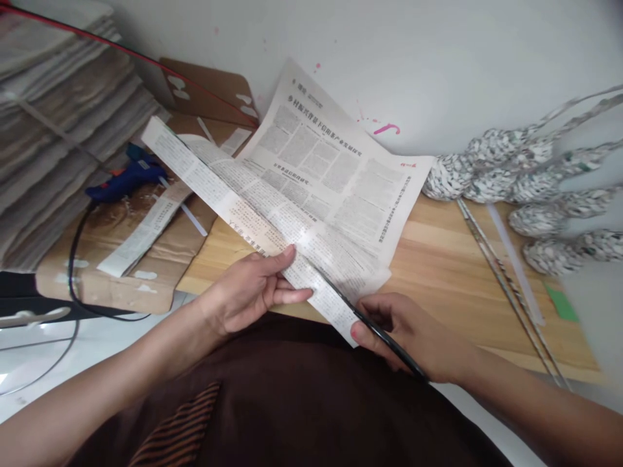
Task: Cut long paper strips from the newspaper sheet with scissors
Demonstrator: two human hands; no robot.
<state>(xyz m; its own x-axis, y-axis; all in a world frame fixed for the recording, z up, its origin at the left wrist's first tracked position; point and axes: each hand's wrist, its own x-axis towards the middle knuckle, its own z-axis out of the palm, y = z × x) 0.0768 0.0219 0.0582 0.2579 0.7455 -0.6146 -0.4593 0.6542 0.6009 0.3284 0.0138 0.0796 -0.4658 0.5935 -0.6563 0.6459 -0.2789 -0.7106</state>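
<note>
A newspaper sheet (224,188), folded into a long strip, slants across in front of me. My left hand (257,288) pinches its near edge, thumb on top and fingers beneath. In my right hand (403,331) is a slim black-handled knife (389,344), seen nearly edge-on. Its thin blade lies along the fold of the paper, pointing up and left toward my left thumb. The right thumb and fingers close round the handle beside the strip's lower end. Another printed newspaper page (335,155) spreads behind the strip, leaning up against the wall.
On the wooden table (438,259), rolled paper rods (506,285) and braided paper pieces (525,175) lie at right. To the left, a blue glue gun (129,180) and a folded paper strip (146,230) rest on cardboard (107,240), beside a tall newspaper stack (63,130).
</note>
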